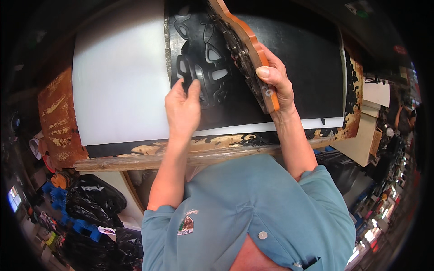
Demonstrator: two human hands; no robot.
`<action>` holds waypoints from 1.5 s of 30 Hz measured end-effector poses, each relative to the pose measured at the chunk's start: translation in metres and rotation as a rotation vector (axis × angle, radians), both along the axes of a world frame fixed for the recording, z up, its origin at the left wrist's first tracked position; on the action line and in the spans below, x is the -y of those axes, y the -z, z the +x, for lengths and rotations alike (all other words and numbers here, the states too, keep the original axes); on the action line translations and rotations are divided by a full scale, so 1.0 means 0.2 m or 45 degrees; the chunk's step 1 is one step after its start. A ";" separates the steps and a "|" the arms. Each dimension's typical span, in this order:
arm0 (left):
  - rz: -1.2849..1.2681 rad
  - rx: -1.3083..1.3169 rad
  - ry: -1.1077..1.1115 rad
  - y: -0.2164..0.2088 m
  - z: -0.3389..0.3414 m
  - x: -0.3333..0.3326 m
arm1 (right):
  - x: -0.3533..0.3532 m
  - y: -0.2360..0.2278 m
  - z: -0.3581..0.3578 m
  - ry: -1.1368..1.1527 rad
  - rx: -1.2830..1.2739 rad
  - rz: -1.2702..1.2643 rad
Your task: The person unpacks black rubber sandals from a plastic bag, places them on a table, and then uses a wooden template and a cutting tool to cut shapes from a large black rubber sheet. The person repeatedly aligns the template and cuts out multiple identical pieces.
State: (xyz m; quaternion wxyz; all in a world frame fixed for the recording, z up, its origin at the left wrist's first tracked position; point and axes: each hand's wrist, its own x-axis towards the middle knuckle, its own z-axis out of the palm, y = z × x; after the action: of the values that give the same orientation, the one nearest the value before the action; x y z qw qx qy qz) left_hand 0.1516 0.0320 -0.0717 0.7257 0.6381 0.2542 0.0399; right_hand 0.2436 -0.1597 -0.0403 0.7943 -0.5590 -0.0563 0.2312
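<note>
My right hand (279, 86) grips a cutting die (258, 50) by its near end. The die stands on edge, tilted, with an orange and brown side and dark, uneven metalwork on its left face. It is held over a black sheet (305, 77) that has several cut outlines and openings in it. Just left of the die, my left hand (183, 108) pinches a black cut-out piece (182, 66) between thumb and fingers. That piece has an opening in it and lies at or just above the sheet; I cannot tell which.
A white board (120, 77) lies under the sheet and to its left. A worn wooden beam (131, 163) forms the table's front edge. Rusty brown metal (56, 115) borders the left side. Black plastic bags (96, 198) and blue pallets (58, 196) are on the floor at left.
</note>
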 end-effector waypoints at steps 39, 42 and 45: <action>-0.110 0.152 -0.006 -0.13 -0.14 -0.09 | -0.24 0.01 -0.04 -0.341 1.712 -0.850; -0.001 0.202 0.027 -0.15 -0.13 -0.07 | -0.26 0.03 -0.02 -0.293 1.784 -0.823; 0.058 0.181 0.002 -0.15 -0.11 -0.06 | -0.27 0.06 -0.01 -0.295 1.757 -0.741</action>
State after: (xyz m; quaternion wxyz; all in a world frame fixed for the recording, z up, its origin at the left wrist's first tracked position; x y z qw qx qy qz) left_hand 0.1287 0.0444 -0.0415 0.7273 0.6500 0.2008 0.0903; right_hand 0.2411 -0.1050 -0.0520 0.3700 -0.7544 -0.5356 -0.0837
